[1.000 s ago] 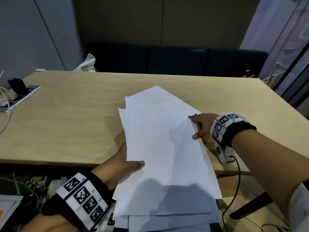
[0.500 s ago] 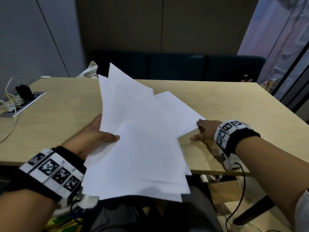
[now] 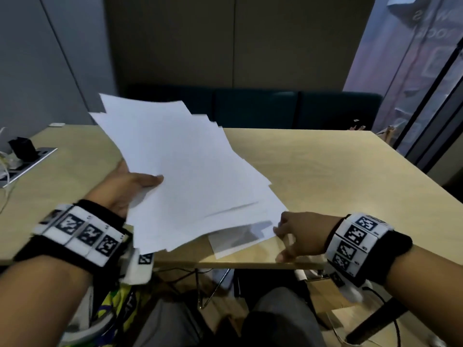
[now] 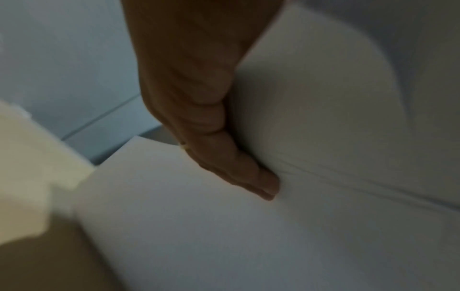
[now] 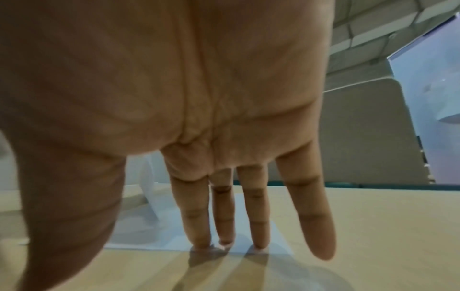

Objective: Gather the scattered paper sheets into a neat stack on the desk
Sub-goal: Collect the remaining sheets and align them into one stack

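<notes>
My left hand (image 3: 130, 186) grips a loose bundle of white paper sheets (image 3: 180, 171) by its left edge, thumb on top, and holds it tilted above the light wooden desk (image 3: 325, 171). The left wrist view shows the thumb (image 4: 224, 157) pressed onto the top paper sheet (image 4: 323, 137). One paper sheet on the desk (image 3: 240, 240) lies flat near the front edge, partly under the bundle. My right hand (image 3: 293, 234) has straight fingers; three fingertips (image 5: 201, 242) press the near edge of the flat sheet (image 5: 169, 236).
A grey power strip with a black plug (image 3: 22, 156) and white cables sits at the desk's far left. A dark bench (image 3: 275, 108) runs behind the desk. Under the desk are cables and a cardboard box (image 3: 323, 294).
My left hand has lifted the bundle off the desk and swung it up to the left, leaving one sheet behind. My right hand has moved toward the front edge onto that sheet.
</notes>
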The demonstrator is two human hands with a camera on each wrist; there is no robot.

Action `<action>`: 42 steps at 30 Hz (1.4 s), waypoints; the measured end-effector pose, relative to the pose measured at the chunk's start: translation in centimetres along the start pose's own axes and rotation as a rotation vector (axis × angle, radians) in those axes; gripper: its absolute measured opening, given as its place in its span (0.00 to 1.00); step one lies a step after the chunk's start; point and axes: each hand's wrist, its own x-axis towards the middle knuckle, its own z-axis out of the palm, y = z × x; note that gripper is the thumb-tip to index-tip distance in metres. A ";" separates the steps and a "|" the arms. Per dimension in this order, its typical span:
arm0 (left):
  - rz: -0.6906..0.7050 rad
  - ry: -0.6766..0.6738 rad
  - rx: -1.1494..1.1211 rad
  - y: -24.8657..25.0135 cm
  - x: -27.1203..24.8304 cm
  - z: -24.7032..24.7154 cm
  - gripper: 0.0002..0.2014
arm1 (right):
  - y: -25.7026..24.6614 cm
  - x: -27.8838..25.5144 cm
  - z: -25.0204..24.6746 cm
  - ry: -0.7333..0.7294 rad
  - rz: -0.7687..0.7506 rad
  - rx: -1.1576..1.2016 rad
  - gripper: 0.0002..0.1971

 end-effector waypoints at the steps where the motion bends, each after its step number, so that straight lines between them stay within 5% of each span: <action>1: -0.014 -0.014 0.007 -1.0 0.0 1.3 0.21 | -0.3 -0.4 0.1 -0.001 -0.033 0.020 0.32; 5: -0.105 -0.032 0.010 -4.7 0.7 4.3 0.30 | 0.6 -1.3 -0.9 0.010 -0.032 0.238 0.11; 11: -0.226 -0.015 -0.019 -7.0 0.7 3.8 0.27 | 5.5 1.3 -1.7 0.098 0.280 0.250 0.17; 15: -0.240 0.096 0.047 -7.9 0.5 1.1 0.39 | 6.0 3.1 -1.5 0.114 0.297 0.251 0.22; 17: -0.223 0.098 0.054 -7.6 -0.1 0.2 0.39 | 5.7 4.1 -1.4 0.128 0.256 0.262 0.25; 20: -0.180 0.044 -0.005 -6.2 -1.0 0.0 0.27 | 4.7 5.3 -1.5 0.117 0.163 0.257 0.35; 25: -0.016 0.067 -0.010 -1.5 1.2 2.0 0.27 | 2.7 6.2 -1.5 0.020 0.103 0.062 0.41; 28: 0.120 0.115 0.003 2.1 2.8 4.1 0.31 | 2.5 6.0 -1.3 0.110 0.110 0.127 0.24; 31: 0.276 0.090 0.003 4.0 2.6 6.0 0.33 | 3.5 5.5 -1.6 0.321 0.180 0.387 0.16; 33: 0.321 0.039 -0.023 3.5 1.9 6.4 0.34 | 4.4 4.9 -1.8 0.422 0.191 0.863 0.16; 36: 0.305 -0.038 -0.127 1.8 1.2 6.0 0.33 | 4.3 3.2 -1.9 0.322 -0.008 1.668 0.19; 39: 0.200 -0.063 -0.160 -0.5 1.1 4.6 0.30 | 3.4 1.3 -2.6 0.230 -0.099 1.937 0.33; 42: 0.041 -0.046 -0.098 -3.3 1.4 3.5 0.30 | 2.8 1.9 -3.2 0.190 -0.009 2.017 0.44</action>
